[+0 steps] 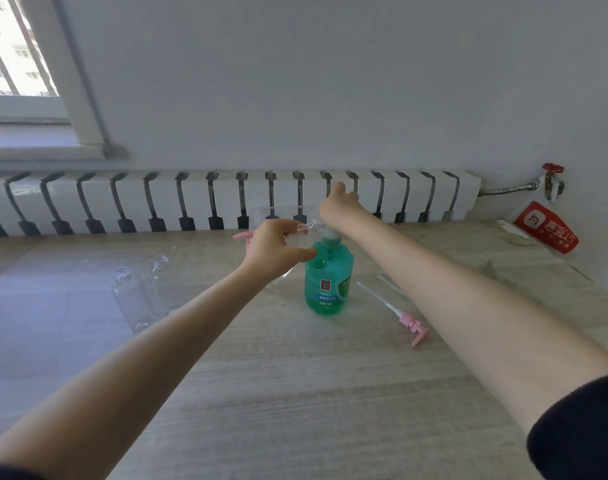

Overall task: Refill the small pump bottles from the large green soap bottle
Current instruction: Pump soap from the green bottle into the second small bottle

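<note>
One clear bottle (312, 226), left hand (274, 247) gripping; right hand (337, 206) atop green bottle (328, 277), grip hidden

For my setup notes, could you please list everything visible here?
green soap bottle: one, green, mid-table
small clear bottle: one, clear, uncapped, in left hand
spare bottles: two, clear, uncapped, table left
pink pump: one, pink, table right
clear container: one, transparent, behind hands
table: one, pale wood
radiator: one, white, back wall
window: one, white frame, top left
red valve: one, far right
red bag: one, below valve
left hand: grips small clear bottle
right hand: over soap bottle's pump head
</note>
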The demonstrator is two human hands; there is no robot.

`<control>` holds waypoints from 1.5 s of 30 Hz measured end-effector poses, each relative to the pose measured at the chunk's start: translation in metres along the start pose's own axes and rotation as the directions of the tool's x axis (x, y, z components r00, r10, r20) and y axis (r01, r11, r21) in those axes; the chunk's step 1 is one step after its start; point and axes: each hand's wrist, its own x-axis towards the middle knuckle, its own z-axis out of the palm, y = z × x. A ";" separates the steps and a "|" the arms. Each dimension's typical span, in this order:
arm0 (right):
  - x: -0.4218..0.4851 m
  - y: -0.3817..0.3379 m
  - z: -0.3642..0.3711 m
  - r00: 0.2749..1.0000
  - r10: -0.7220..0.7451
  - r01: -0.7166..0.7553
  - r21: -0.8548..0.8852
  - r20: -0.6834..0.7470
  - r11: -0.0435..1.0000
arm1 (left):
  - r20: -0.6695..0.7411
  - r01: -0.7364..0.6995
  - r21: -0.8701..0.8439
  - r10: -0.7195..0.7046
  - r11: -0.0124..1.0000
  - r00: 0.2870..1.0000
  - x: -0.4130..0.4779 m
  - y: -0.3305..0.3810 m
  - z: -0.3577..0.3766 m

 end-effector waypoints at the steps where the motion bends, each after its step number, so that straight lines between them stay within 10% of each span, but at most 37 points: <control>1: 0.001 0.002 0.002 1.000 -0.008 0.008 0.002 -0.002 1.000 | -0.006 -0.001 0.012 0.001 1.000 1.000 0.000 -0.001 0.000; 45: 0.013 0.003 0.007 0.999 0.033 -0.033 0.052 0.003 0.998 | -0.011 0.002 0.004 -0.002 1.000 1.000 0.002 -0.002 0.002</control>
